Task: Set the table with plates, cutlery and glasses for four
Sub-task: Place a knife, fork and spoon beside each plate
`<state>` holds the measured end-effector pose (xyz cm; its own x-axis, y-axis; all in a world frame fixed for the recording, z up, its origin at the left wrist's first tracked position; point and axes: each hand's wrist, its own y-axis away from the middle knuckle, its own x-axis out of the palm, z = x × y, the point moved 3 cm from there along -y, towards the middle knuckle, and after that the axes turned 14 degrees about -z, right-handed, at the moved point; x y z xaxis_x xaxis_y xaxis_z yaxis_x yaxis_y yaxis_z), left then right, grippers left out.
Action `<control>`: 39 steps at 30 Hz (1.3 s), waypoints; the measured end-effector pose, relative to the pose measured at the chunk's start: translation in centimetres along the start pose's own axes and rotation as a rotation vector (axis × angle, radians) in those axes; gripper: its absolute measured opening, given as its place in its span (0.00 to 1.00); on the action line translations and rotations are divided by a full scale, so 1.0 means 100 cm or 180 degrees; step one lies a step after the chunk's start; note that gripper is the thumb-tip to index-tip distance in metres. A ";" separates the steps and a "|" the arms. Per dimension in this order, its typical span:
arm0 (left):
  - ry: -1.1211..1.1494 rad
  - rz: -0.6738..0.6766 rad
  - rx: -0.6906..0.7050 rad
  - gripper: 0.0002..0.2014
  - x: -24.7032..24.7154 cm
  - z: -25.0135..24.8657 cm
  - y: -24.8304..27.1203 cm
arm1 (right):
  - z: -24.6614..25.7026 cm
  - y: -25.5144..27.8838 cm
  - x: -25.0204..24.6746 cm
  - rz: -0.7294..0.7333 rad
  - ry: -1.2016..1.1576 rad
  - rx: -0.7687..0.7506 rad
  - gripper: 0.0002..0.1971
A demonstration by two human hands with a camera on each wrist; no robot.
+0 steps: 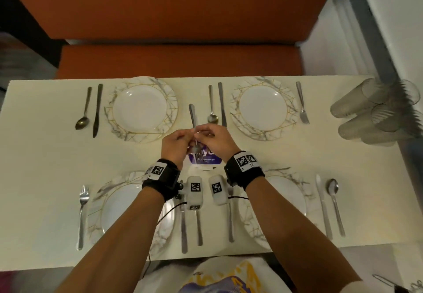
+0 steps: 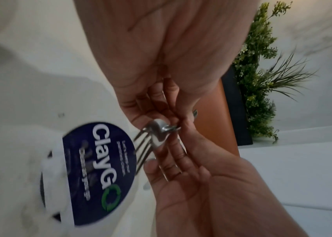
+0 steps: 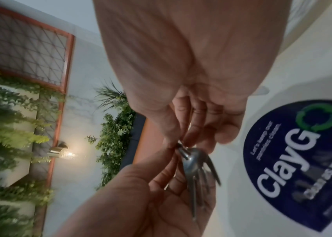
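Above the table's middle, both hands hold one metal fork [image 1: 193, 118] between them. Its handle points away from me and its tines [image 2: 142, 149] hang down towards me. My left hand [image 1: 176, 142] pinches the fork's neck [image 2: 161, 129] from the left, and my right hand [image 1: 215, 139] pinches the same spot from the right. Four marbled white plates stand at far left [image 1: 139, 109], far right [image 1: 263, 108], near left [image 1: 119, 205] and near right [image 1: 288, 201]. Spoons, knives and forks lie beside them. Several clear glasses [image 1: 370, 114] lie stacked at the table's right end.
A round blue ClayGo sticker [image 1: 206, 155] sits on the table [image 1: 45, 155] under my hands. An orange bench seat [image 1: 178, 61] runs along the far side. A wall and window frame [image 1: 389, 41] border the right end. Plants [image 3: 116, 136] line the room's wall.
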<state>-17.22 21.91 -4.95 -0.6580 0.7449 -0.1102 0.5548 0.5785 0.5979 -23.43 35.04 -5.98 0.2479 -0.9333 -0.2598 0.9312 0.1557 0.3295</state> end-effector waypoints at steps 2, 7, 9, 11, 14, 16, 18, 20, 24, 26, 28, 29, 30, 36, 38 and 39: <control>0.0057 -0.0035 0.0020 0.10 -0.018 -0.004 -0.008 | 0.005 0.003 0.020 0.0079 0.0019 -0.0004 0.11; 0.0075 -0.0046 0.0174 0.11 -0.054 -0.018 -0.027 | 0.024 -0.004 0.054 -0.0118 0.0202 -0.0090 0.13; -0.0045 -0.0059 0.0270 0.11 -0.065 -0.020 -0.036 | 0.031 -0.013 0.059 -0.0205 0.0155 -0.0030 0.12; -0.0305 -0.0049 0.0388 0.10 -0.075 -0.021 -0.044 | 0.036 -0.028 0.061 -0.0355 0.0127 0.0108 0.11; -0.0758 0.0047 0.0537 0.09 -0.087 -0.016 -0.054 | 0.033 -0.055 0.062 -0.0781 0.0605 0.0161 0.10; -0.1008 0.0134 0.0616 0.07 -0.093 -0.011 -0.059 | 0.030 -0.071 0.062 -0.1031 0.0921 0.0198 0.10; -0.1279 0.0213 0.0726 0.05 -0.096 -0.006 -0.061 | 0.028 -0.083 0.065 -0.1118 0.1071 0.0338 0.10; -0.1554 0.0306 0.0817 0.04 -0.096 -0.001 -0.066 | 0.027 -0.097 0.071 -0.1069 0.1312 0.0422 0.09; -0.1924 0.0463 0.0937 0.06 -0.100 0.005 -0.064 | 0.030 -0.106 0.076 -0.1042 0.1437 0.0455 0.09; -0.2002 0.0518 0.0916 0.06 -0.102 0.008 -0.064 | 0.031 -0.108 0.077 -0.1126 0.1468 0.0415 0.09; -0.2050 0.0548 0.0916 0.05 -0.103 0.010 -0.065 | 0.031 -0.110 0.078 -0.1135 0.1504 0.0393 0.09; -0.2053 0.0552 0.0915 0.05 -0.103 0.011 -0.065 | 0.032 -0.110 0.079 -0.1132 0.1501 0.0384 0.09; -0.2039 0.0551 0.0905 0.05 -0.103 0.011 -0.065 | 0.033 -0.111 0.079 -0.1125 0.1499 0.0384 0.09; -0.1957 0.0547 0.0832 0.06 -0.104 0.011 -0.064 | 0.037 -0.110 0.078 -0.1016 0.1562 0.0316 0.09; -0.1942 0.0551 0.0834 0.06 -0.103 0.011 -0.063 | 0.037 -0.110 0.079 -0.1017 0.1559 0.0315 0.09; -0.1941 0.0552 0.0829 0.06 -0.102 0.010 -0.063 | 0.037 -0.111 0.079 -0.1020 0.1561 0.0319 0.10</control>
<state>-13.46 10.98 -8.41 -0.1865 0.8438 -0.5033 0.7808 0.4382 0.4453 -32.75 24.75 -8.36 0.0753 -0.6666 -0.7416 0.9562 -0.1627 0.2433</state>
